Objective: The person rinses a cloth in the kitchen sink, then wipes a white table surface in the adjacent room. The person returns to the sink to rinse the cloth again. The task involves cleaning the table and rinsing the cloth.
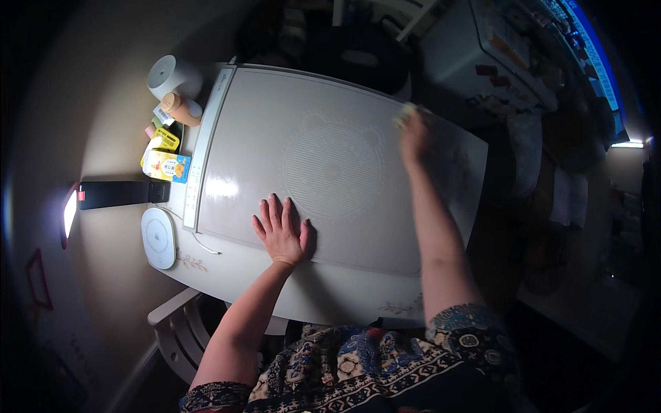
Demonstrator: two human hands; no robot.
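Observation:
A large grey electric board (248, 139), apparently a food-warming board, lies on the table, with a round line pattern (333, 170) printed in its middle. Along its left side runs a white control strip (206, 149). My left hand (283, 235) rests palm down near the board's front edge, fingers spread and holding nothing. Over by the far right corner, my right hand (415, 137) is blurred by motion. Its fingers are closed around a small pale yellow thing (405, 114), perhaps a sponge or cloth; the blur hides which.
Left of the board stand a white rounded device (173, 77), an orange-capped bottle (182, 109), a yellow-and-blue carton (168, 165), a black lamp base (121, 194) and a white round-topped device (158, 238). A white cable (206, 245) lies in front. A white chair (175, 320) stands lower left.

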